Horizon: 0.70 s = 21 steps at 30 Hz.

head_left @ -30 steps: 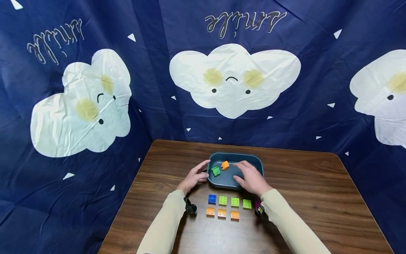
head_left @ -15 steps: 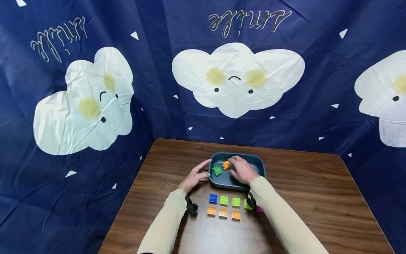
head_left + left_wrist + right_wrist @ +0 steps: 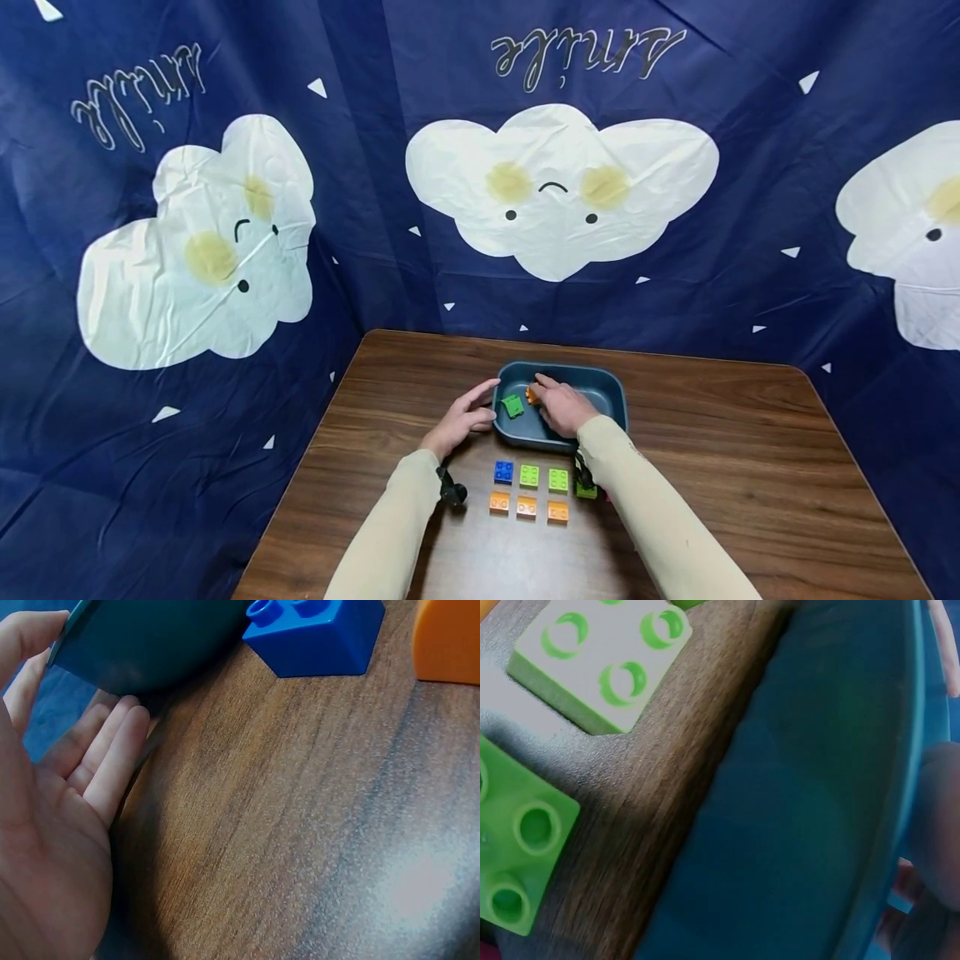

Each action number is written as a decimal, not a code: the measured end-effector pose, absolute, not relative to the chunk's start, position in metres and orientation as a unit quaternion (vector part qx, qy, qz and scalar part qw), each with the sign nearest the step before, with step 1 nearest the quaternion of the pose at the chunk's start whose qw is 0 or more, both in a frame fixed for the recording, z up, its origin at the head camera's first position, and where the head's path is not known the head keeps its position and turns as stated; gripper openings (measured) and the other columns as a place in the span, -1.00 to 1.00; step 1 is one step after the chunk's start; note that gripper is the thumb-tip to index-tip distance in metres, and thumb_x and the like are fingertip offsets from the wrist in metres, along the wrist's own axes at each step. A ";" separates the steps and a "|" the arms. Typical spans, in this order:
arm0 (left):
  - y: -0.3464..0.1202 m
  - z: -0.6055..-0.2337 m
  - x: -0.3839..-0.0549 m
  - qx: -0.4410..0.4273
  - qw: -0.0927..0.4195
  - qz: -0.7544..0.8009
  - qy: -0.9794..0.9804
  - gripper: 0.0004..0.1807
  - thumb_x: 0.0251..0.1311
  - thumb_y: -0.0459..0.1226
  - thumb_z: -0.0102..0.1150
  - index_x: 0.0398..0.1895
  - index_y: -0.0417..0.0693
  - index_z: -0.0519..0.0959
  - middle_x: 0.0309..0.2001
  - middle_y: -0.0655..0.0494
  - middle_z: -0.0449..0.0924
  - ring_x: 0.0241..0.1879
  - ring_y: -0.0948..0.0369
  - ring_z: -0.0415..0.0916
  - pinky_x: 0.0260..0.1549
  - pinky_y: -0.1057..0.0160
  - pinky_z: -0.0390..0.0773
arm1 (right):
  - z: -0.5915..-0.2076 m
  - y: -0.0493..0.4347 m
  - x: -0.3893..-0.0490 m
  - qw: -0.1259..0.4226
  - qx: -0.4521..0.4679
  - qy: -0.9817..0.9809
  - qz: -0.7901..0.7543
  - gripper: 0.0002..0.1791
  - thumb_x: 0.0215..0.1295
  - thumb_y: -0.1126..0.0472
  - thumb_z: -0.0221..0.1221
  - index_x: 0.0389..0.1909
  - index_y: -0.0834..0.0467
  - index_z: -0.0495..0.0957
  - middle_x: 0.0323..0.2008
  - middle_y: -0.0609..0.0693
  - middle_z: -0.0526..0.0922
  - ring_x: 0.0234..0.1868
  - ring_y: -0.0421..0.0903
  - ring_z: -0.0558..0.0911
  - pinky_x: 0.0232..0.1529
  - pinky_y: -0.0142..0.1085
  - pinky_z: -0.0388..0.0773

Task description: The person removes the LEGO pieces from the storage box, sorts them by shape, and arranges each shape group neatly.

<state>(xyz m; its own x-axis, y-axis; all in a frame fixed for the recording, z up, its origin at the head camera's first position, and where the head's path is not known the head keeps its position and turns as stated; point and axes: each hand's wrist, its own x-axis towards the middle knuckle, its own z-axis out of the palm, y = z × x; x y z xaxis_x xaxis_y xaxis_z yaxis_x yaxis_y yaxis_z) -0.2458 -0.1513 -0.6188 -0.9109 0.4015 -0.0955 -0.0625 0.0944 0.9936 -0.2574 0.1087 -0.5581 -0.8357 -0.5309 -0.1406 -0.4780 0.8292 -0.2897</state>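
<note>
A dark teal tray (image 3: 600, 377) stands toward the back of the table. My left hand (image 3: 459, 419) rests against its left end, fingers extended; in the left wrist view its fingertips (image 3: 127, 720) lie at the tray's wall and base. My right hand (image 3: 567, 410) reaches down inside the tray and pinches an orange toy brick (image 3: 532, 395), mostly covered by the fingers. Left of it in the tray lies a green brick (image 3: 513, 407). The right wrist view shows the hand only as a blur (image 3: 937, 825) beyond the tray's rim.
In front of the tray sit a blue brick (image 3: 503, 472) and several lime bricks (image 3: 528, 476) in a row. A nearer row holds 3 orange bricks (image 3: 526, 507). A magenta brick is mostly hidden by the right sleeve (image 3: 637, 483). A blue cloth (image 3: 360, 275) hangs behind the table.
My right hand has moved left across the tray's inside, from beside the orange brick onto it, covering most of it. My left hand stays at the tray's end.
</note>
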 end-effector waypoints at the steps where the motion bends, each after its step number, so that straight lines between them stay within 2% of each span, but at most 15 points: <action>1: -0.151 -0.619 -0.246 0.119 0.175 0.663 0.718 -0.25 0.41 -0.38 0.17 0.64 0.13 0.27 0.55 -0.20 0.30 0.33 -0.07 0.52 0.09 0.06 0.68 | -0.558 0.108 -0.257 0.108 -0.266 0.950 -0.119 -0.42 0.50 0.29 0.23 0.50 0.20 0.42 0.57 0.27 0.27 0.34 0.30 0.54 0.33 0.14 0.50; 5: -0.150 -0.620 -0.247 0.122 0.171 0.662 0.719 -0.25 0.40 -0.38 0.18 0.64 0.10 0.27 0.55 -0.21 0.30 0.39 -0.11 0.45 0.08 0.06 0.69 | -0.556 0.108 -0.256 0.103 -0.266 0.952 -0.112 -0.44 0.46 0.30 0.27 0.45 0.23 0.46 0.54 0.27 0.32 0.36 0.25 0.54 0.33 0.09 0.51; 8: -0.150 -0.620 -0.246 0.121 0.170 0.663 0.719 -0.25 0.40 -0.38 0.18 0.64 0.11 0.28 0.55 -0.21 0.31 0.39 -0.13 0.45 0.08 0.04 0.69 | -0.557 0.109 -0.256 0.085 -0.267 0.952 -0.124 -0.50 0.40 0.31 0.32 0.33 0.28 0.52 0.47 0.27 0.42 0.35 0.22 0.55 0.31 0.05 0.54; 13: -0.150 -0.621 -0.245 0.120 0.172 0.666 0.716 -0.26 0.42 -0.39 0.16 0.64 0.15 0.28 0.55 -0.20 0.30 0.40 -0.14 0.44 0.14 -0.03 0.66 | -0.559 0.110 -0.255 0.058 -0.259 0.954 -0.137 -0.66 0.33 0.30 0.39 0.09 0.26 0.62 0.14 0.16 0.63 0.11 0.10 0.66 0.14 -0.02 0.64; 17: -0.150 -0.621 -0.245 0.119 0.173 0.669 0.713 -0.26 0.44 -0.40 0.14 0.65 0.14 0.26 0.56 -0.22 0.28 0.41 -0.18 0.42 0.18 -0.10 0.63 | -0.558 0.109 -0.254 0.044 -0.250 0.958 -0.138 -0.71 0.28 0.29 0.44 -0.01 0.22 0.66 -0.07 0.09 0.64 -0.05 0.04 0.66 0.02 -0.04 0.67; 21: -0.150 -0.620 -0.246 0.117 0.172 0.669 0.714 -0.26 0.43 -0.41 0.14 0.65 0.14 0.26 0.56 -0.22 0.29 0.41 -0.18 0.42 0.17 -0.10 0.63 | -0.559 0.109 -0.253 0.038 -0.244 0.961 -0.127 -0.70 0.22 0.27 0.51 -0.09 0.16 0.65 -0.17 0.06 0.63 -0.13 0.02 0.66 -0.07 -0.05 0.69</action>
